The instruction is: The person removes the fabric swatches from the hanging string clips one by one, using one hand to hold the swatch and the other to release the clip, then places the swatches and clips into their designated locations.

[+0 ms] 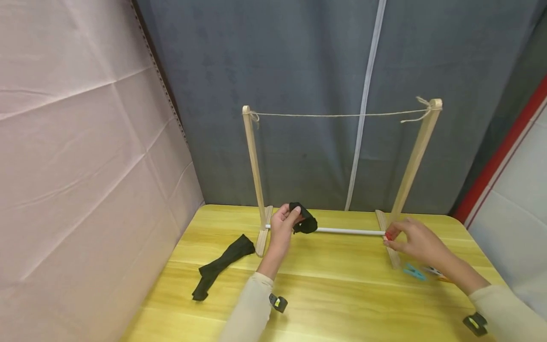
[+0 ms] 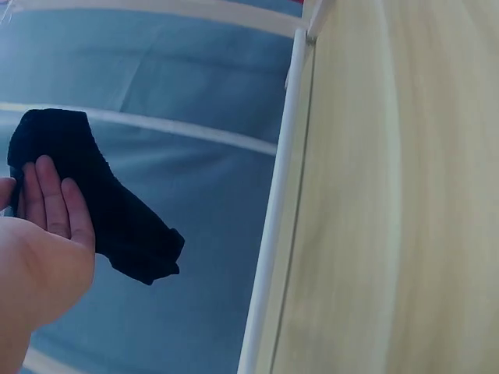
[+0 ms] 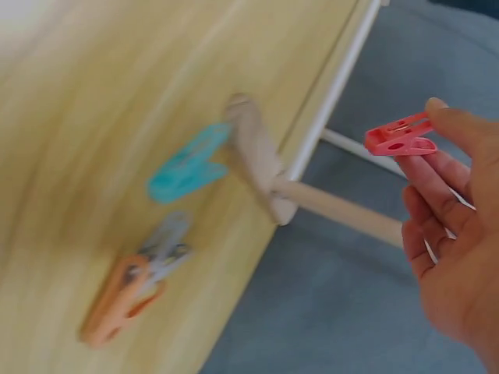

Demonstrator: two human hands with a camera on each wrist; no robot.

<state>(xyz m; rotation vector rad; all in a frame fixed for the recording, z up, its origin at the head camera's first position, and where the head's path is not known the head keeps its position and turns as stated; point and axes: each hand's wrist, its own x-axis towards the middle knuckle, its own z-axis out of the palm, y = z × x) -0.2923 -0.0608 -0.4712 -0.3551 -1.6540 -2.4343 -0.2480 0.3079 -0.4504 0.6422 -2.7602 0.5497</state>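
Observation:
My left hand [image 1: 283,228] pinches a black sock [image 1: 306,223] between thumb and fingers, above the table near the left post. In the left wrist view the sock [image 2: 129,222] hangs off the fingers [image 2: 56,199], its far end loose. A red clothespin [image 3: 398,136] is pinched by its handles between the thumb and fingers of my right hand [image 1: 416,240], in front of the right post's base. Another black sock [image 1: 224,261] lies on the table to the left. A blue clothespin [image 3: 187,165] and an orange and grey clothespin [image 3: 129,288] lie below my right hand.
A wooden rack stands on the table [image 1: 325,294], with a left post [image 1: 254,166] and a right post [image 1: 414,161]. A string [image 1: 325,115] is tied across their tops, and a white rod [image 1: 350,231] joins them low down. Behind hangs a grey curtain [image 1: 299,61].

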